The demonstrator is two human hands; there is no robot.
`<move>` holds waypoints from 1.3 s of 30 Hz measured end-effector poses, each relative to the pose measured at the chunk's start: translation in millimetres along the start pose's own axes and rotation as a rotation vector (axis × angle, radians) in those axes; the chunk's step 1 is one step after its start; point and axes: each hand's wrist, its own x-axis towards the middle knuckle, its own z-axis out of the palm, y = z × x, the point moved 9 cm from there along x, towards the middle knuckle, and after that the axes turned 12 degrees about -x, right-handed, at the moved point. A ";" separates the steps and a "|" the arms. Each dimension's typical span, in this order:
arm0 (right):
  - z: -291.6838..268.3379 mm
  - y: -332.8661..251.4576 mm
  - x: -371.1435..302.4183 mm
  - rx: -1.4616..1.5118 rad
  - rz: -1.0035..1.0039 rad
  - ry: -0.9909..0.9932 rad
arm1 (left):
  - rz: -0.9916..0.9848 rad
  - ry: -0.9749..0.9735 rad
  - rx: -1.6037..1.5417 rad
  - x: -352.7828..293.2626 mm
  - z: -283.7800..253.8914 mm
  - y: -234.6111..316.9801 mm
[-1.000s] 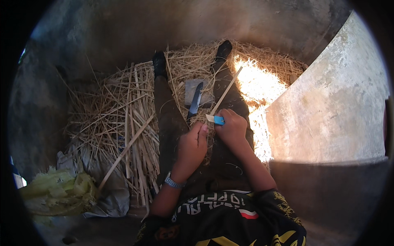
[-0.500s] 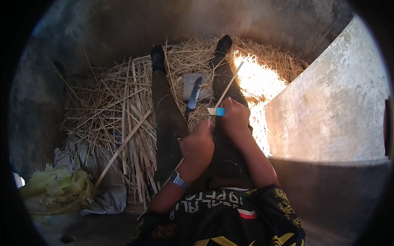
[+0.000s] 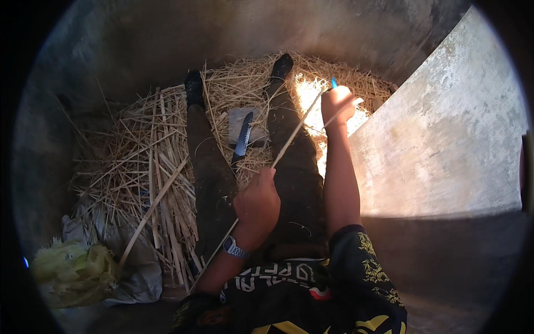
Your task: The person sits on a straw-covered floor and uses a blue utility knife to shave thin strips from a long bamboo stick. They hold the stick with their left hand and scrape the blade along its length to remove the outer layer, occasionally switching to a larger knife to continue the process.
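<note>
A long thin strip (image 3: pixel 292 137), like split bamboo, runs slantwise across my lap and past my left forearm. My left hand (image 3: pixel 257 201) is closed round its middle, a watch (image 3: pixel 233 246) on that wrist. At the strip's far end, my right hand (image 3: pixel 337 106) is closed on a small blue-and-pale tool (image 3: pixel 334 82) that looks like a knife; its kind is not clear. A blue end shows above the fist and a pale part at its right. A dark-handled, saw-edged knife (image 3: pixel 243 135) lies between my legs on a grey block (image 3: pixel 258 135).
Loose shavings (image 3: pixel 233 83) cover the floor round my outstretched legs (image 3: pixel 289 133). Many split strips (image 3: pixel 161 183) lie at the left, with a yellow-green shredded bundle (image 3: pixel 72 273) near them. A pale wall (image 3: pixel 439 128) rises at the right, and a darker wall (image 3: pixel 222 28) stands beyond my feet.
My right hand has moved away from my left, forward along the strip to its far end, arm stretched out, with the tool turned. My left hand stays on the strip. The whole view has shifted slightly.
</note>
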 end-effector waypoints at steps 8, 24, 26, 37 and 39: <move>-54.9 7.8 -57.6 0.240 -0.288 -0.031 | -0.277 -0.192 -0.377 -2.4 13.3 -40.8; -48.1 -30.9 -144.7 0.378 -0.722 0.419 | -0.288 -0.114 -0.483 19.4 18.9 -14.4; -26.0 -0.8 -74.3 0.274 -0.076 0.137 | -0.322 -0.203 -0.454 -0.9 18.1 -13.2; -67.9 9.7 -110.2 0.512 -0.510 0.158 | -0.227 -0.163 -0.588 20.7 11.6 -10.6; -64.6 -5.2 -140.7 0.484 -0.653 0.192 | -0.211 -0.204 -0.560 17.0 12.9 -3.9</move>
